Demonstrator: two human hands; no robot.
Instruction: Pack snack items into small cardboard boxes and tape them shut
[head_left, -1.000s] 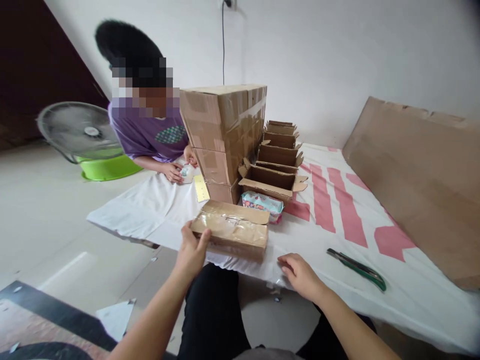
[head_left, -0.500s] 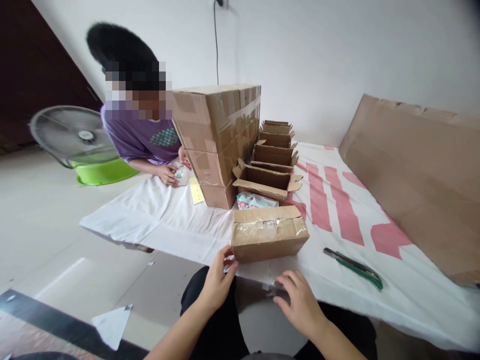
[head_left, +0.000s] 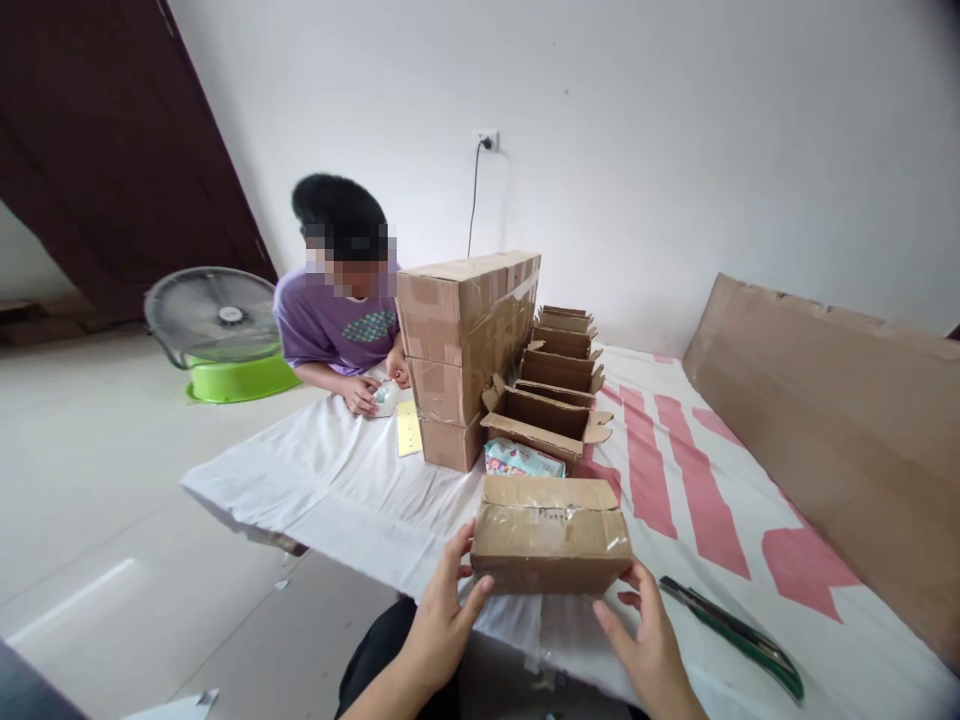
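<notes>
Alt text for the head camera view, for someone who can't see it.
The left hand and right hand hold the ends of a taped cardboard box on a white cloth. A green knife lies right of it; stacked boxes and a person in purple are behind.

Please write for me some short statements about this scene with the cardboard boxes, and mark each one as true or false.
1. The left hand holds the left end of the taped brown cardboard box. True.
2. The green-handled utility knife is in the right hand. False: it lies on the white cloth with red stripes, to the right of that hand, which touches the box's lower right corner with open fingers.
3. The open brown cardboard boxes stand in a row behind the taped one. True.
4. The person in the purple shirt holds the grey round fan. False: the fan stands apart, behind; that person handles a small white thing on the cloth.
</notes>
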